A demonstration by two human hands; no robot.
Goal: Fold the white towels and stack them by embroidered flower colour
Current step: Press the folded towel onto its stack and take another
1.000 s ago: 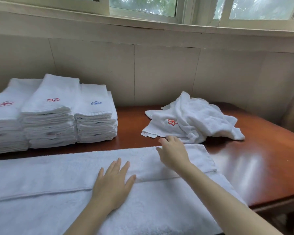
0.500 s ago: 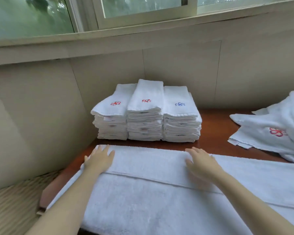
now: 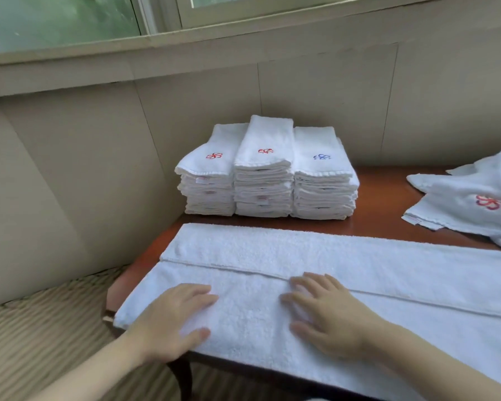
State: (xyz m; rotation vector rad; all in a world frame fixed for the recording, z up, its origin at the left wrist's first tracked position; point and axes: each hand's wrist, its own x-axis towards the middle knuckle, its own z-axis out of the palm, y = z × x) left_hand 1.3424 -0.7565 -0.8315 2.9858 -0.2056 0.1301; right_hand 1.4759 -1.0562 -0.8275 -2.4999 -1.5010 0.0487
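Pressing towel [image 3: 272, 250] flat: left hand [image 3: 174, 319], right hand [image 3: 327, 316]; crumpled towels [image 3: 469, 204] cropped right.

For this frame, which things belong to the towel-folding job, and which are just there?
Job:
spread towel, under both flat hands
left hand
right hand
left red-flower stack
middle red-flower stack
blue-flower stack
unfolded towels at right
table

Just there:
window
wall
woven floor

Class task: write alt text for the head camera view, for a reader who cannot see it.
The left hand and right hand rest flat on a long white towel on a wooden table. Three folded stacks stand behind it.
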